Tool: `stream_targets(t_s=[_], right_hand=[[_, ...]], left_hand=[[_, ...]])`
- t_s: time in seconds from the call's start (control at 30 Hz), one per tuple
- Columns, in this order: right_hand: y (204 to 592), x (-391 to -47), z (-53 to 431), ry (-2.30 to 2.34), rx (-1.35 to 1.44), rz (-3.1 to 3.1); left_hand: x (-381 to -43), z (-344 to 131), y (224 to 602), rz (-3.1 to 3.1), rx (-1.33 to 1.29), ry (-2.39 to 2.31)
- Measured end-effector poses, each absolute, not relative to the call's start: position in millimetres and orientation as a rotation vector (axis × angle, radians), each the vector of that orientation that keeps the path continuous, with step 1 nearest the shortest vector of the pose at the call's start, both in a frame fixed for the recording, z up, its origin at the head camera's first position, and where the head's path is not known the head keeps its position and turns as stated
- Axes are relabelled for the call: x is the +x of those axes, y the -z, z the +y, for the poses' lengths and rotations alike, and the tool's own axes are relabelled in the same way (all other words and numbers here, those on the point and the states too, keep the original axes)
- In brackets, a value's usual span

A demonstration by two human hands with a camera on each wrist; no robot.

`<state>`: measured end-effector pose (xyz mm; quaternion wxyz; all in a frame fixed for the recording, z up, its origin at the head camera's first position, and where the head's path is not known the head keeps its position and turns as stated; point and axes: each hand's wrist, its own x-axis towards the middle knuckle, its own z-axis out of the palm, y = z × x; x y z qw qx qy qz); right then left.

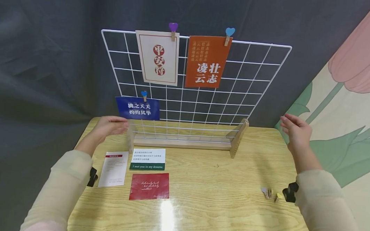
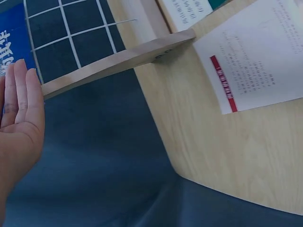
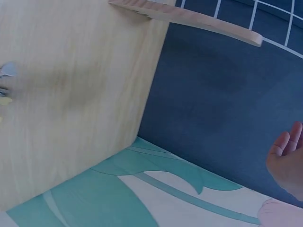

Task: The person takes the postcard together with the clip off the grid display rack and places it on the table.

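My left hand (image 1: 110, 125) is held with fingers straight beside the left upright of the wooden stand (image 1: 183, 143). Its fingertips are close under the lower left corner of a blue card (image 1: 138, 108), which hangs from a blue heart clothespin (image 1: 144, 95). Far to the right, my right hand (image 1: 296, 131) is raised off the side of the white wire grid (image 1: 254, 42), fingers loosely bent and holding nothing. Along the grid's top hang a cream card (image 1: 147, 57) under a purple heart clothespin (image 1: 173, 27) and an orange card (image 1: 203, 57) under a light blue one (image 1: 229, 32).
On the table (image 1: 212, 200) lie a white card with a red strip (image 1: 114, 171), a white-and-green card (image 1: 148, 159) and a red card (image 1: 150, 186). Several small clothespins (image 1: 267, 193) lie at the right. A dark curtain (image 1: 44, 52) hangs behind; tulip-patterned fabric (image 1: 352, 155) is at right.
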<state>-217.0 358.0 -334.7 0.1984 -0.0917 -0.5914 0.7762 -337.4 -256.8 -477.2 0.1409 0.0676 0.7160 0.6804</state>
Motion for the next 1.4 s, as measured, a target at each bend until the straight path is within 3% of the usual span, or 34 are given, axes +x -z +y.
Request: stream_targets(t_s=[0.07,0.27,0.37,1.4], right_hand=[[329,-218,356,-2.166,-0.234,-1.659],[312,-221,349,-2.136,-0.174,-1.695],[303,-223,345,-2.121,-0.139,-1.706],[233,-243,297,-2.124,0.08,-1.656]], left_hand=[[-335,-251,466,2.115,0.188,-1.941],[-273,-204,373,2.274,0.138,-1.835],[-265,-196,354,2.26,0.125,-1.846],[-279,-173,301,2.402,0.2,-1.751]])
